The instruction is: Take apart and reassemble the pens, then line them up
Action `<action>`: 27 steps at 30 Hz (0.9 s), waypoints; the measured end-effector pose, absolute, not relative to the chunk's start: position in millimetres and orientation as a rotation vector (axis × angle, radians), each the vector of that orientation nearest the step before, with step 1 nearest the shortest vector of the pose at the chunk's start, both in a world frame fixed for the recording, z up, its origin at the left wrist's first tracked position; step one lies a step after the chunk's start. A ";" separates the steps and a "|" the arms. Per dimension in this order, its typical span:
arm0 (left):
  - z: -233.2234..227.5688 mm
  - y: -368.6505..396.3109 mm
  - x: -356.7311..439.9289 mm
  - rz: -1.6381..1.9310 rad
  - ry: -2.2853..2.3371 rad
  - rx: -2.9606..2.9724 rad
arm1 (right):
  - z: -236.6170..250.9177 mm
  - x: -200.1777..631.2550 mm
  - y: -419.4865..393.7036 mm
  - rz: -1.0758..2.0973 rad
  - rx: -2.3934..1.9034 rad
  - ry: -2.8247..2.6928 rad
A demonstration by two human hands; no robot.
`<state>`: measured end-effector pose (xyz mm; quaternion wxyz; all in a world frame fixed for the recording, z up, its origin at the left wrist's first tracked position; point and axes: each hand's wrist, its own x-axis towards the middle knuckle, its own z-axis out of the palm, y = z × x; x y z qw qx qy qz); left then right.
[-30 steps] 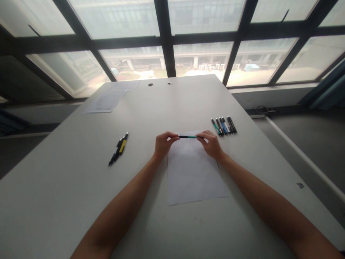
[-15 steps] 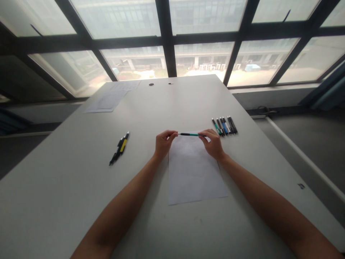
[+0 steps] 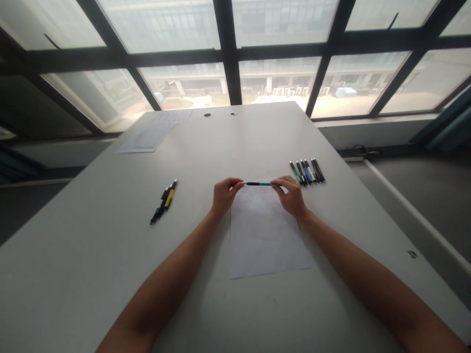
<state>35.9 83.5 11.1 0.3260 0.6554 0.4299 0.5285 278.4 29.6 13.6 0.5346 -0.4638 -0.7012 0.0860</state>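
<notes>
A slim black-and-green pen [image 3: 259, 184] lies level between my two hands, above the far edge of a white sheet of paper [image 3: 267, 235]. My left hand [image 3: 224, 193] pinches its left tip with thumb and finger. The right end sits in the closed fingertips of my right hand [image 3: 290, 193], which hide part of it. Just beyond the right hand lies a row of several pens [image 3: 307, 171], with green, black, blue and white barrels.
To the left rests a small cluster of black and yellow pens [image 3: 164, 202]. Loose papers [image 3: 147, 135] are at the table's far left. Windows [image 3: 277, 81] stand behind the white table [image 3: 235, 142]. A small dark mark [image 3: 412, 254] is near the right edge.
Both hands keep the same hold on the pen. The left fingertips and the view have shifted very slightly; nothing else has visibly moved.
</notes>
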 end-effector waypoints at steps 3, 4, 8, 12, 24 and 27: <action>10.6 84.5 35.5 1.370 1.141 1.714 | 13.4 278.2 29.2 0.208 -1.111 -1.665; 10.2 84.8 35.6 1.369 1.140 1.709 | 13.2 278.3 29.2 0.209 -1.118 -1.662; 8.6 85.0 36.6 1.379 1.108 1.663 | 11.3 278.9 30.1 0.229 -1.131 -1.686; 10.0 83.5 37.8 1.394 1.079 1.642 | 10.3 279.0 31.1 0.248 -1.114 -1.710; 14.8 80.3 38.2 1.350 1.083 1.650 | 9.9 280.2 32.0 0.254 -1.094 -1.757; 16.0 79.4 38.5 1.351 1.059 1.650 | 10.3 280.0 31.7 0.240 -1.075 -1.753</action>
